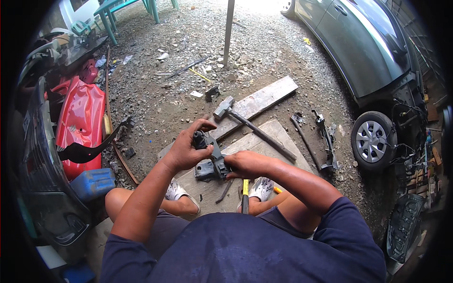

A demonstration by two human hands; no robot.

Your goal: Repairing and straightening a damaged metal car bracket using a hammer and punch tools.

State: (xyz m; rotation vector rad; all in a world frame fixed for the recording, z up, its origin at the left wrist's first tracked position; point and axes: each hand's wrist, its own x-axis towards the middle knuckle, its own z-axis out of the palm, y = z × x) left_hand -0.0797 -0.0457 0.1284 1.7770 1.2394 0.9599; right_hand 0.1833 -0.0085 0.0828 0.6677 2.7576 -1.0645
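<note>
Between my knees I hold a dark grey metal bracket [218,156] with both hands, over a pale flat board [278,133]. My left hand [185,147] is wrapped round its upper left end, thumb along the near side. On its lower right end my right hand [250,163] is closed, with most of the fingertips hidden. A blocky dark part [205,170] sits just below; I cannot tell whether it is joined to the bracket. A sledgehammer [223,108] lies beyond my hands, its handle slanting across the board. Near my feet are a yellow-and-black tool handle [245,190] and a short dark rod [224,192].
A wooden plank [272,95] lies beyond the board. Right of it are a metal bar [306,143] and a dark car bracket [325,137]. A car wheel [373,137] stands farther right. Leftward are a red panel [81,118] and blue container [94,183]; a post [228,37] rises ahead.
</note>
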